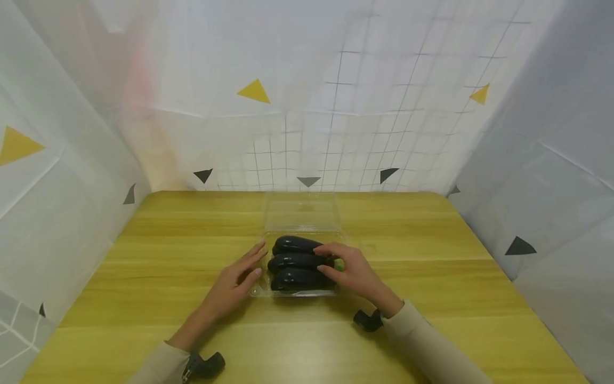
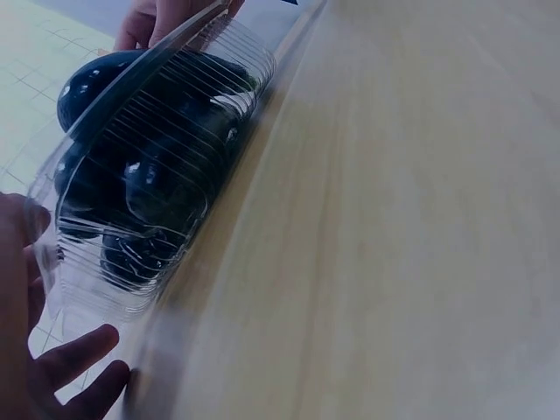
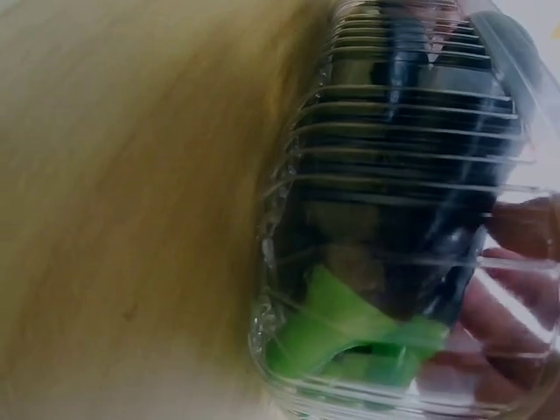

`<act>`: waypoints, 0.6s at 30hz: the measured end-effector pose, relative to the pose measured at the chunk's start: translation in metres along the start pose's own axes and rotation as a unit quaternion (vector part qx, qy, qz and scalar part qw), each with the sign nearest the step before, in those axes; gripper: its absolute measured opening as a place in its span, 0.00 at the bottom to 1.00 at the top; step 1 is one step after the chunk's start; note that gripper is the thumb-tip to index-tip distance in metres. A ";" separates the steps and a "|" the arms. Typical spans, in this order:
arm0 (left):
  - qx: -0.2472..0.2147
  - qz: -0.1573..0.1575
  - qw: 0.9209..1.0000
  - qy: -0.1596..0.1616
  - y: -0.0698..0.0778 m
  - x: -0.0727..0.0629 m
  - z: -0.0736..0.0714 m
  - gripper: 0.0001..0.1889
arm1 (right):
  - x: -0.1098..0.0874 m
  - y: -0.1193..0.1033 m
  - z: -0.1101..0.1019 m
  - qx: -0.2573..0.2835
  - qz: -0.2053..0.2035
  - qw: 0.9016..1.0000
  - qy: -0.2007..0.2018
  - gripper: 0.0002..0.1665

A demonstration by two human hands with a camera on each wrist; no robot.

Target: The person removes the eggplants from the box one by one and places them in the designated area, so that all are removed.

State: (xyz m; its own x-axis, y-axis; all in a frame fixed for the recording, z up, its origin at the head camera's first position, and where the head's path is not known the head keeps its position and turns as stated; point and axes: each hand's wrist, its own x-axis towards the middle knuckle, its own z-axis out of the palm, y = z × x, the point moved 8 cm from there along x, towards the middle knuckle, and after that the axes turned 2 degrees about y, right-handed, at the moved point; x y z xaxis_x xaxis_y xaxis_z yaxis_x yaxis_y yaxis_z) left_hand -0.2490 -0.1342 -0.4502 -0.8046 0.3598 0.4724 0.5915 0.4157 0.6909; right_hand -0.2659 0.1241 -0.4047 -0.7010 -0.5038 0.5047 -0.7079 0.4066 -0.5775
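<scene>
A clear hinged plastic container (image 1: 297,293) lies on the table with its lid (image 1: 302,213) folded back, away from me. Three glossy dark eggplants (image 1: 295,279) lie crosswise on top in it, and the left wrist view shows more dark rounded ends through the ribbed wall. My right hand (image 1: 352,269) curls thumb and fingers over the stem end of the middle eggplant (image 1: 295,261). A green stem cap (image 3: 337,324) shows through the plastic in the right wrist view. At the container's left edge, my left hand (image 1: 235,282) has its fingers loosely extended, fingertips right at the rim.
The wood-grain table (image 1: 192,224) runs back to a white sheet wall (image 1: 206,138) with yellow and dark triangles and grid lines. Similar sheets hang at both sides. Dark wrist-worn cameras sit under the left sleeve (image 1: 163,365) and the right sleeve (image 1: 427,341).
</scene>
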 end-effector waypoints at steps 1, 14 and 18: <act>0.000 -0.001 1.000 0.001 0.000 0.000 0.000 0.24 | 0.000 0.001 0.000 -0.002 0.005 1.000 -0.005 0.21; -0.003 0.007 1.000 0.002 -0.002 0.001 0.001 0.25 | 0.002 0.004 0.005 -0.037 0.015 0.998 -0.044 0.19; -0.004 0.007 1.000 0.001 -0.001 0.001 0.000 0.25 | 0.001 0.005 0.002 -0.025 0.011 0.999 -0.025 0.18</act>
State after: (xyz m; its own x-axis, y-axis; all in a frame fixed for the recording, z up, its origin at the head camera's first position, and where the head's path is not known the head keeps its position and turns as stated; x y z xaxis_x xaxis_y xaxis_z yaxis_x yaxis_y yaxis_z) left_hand -0.2498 -0.1340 -0.4505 -0.7965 0.3641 0.4828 0.6022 0.4046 0.6883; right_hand -0.2694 0.1241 -0.4084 -0.7119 -0.5316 0.4590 -0.6971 0.4550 -0.5542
